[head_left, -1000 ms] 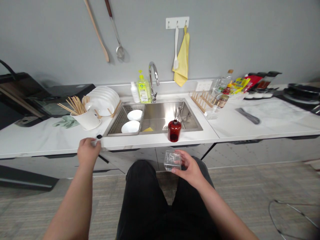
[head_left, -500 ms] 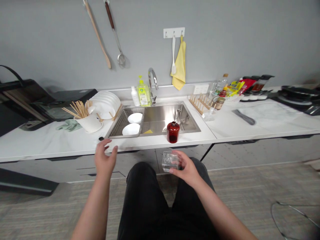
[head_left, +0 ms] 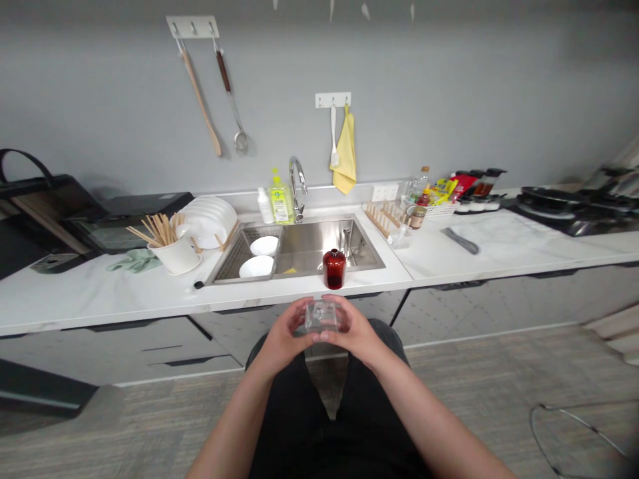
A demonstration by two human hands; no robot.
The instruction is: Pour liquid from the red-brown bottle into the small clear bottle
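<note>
A small clear plastic box (head_left: 321, 317) is held between my two hands, just below the counter's front edge. My left hand (head_left: 288, 334) grips its left side, fingers behind and thumb at the near lower edge. From the right, my right hand (head_left: 355, 330) grips it the same way, the thumbs almost meeting. Just beyond the box, a dark red glass bottle (head_left: 334, 269) stands upright on the counter edge in front of the sink. A small black-tipped item (head_left: 198, 285) lies on the counter to the left.
The steel sink (head_left: 309, 243) has a draining basket with two white bowls (head_left: 257, 267). To the left are a chopstick holder (head_left: 176, 257), a green cloth (head_left: 134, 261) and racked plates (head_left: 207, 219). A wooden rack (head_left: 382, 218), condiments and a grey utensil (head_left: 462, 241) are on the right.
My left hand has moved right from the counter's front edge and closed on the clear box. The right hand has kept hold of it. The view has shifted slightly.
</note>
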